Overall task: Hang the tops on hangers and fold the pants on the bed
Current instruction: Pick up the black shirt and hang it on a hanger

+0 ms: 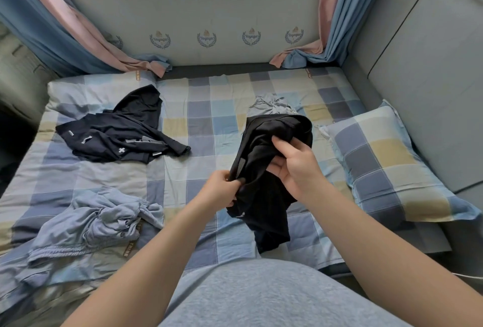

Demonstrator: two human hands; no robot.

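A black garment (264, 196) hangs bunched above the checked bed (209, 122), held up in both hands. My left hand (222, 188) pinches its lower left edge by a grey stripe. My right hand (292, 167) grips the bunched fabric from the right, thumb on top. A dark navy garment with small white marks (122, 130) lies crumpled at the back left of the bed. Light blue pants with a drawstring waist (91, 224) lie in a heap at the front left. A pale grey-blue garment (271, 104) peeks out behind the black one. No hanger is in view.
A checked pillow (386, 164) lies at the right, against a grey padded wall (431, 78). Pink and blue curtains (78, 34) hang at both back corners, their ends resting on the bed. The bed's near edge is at my waist.
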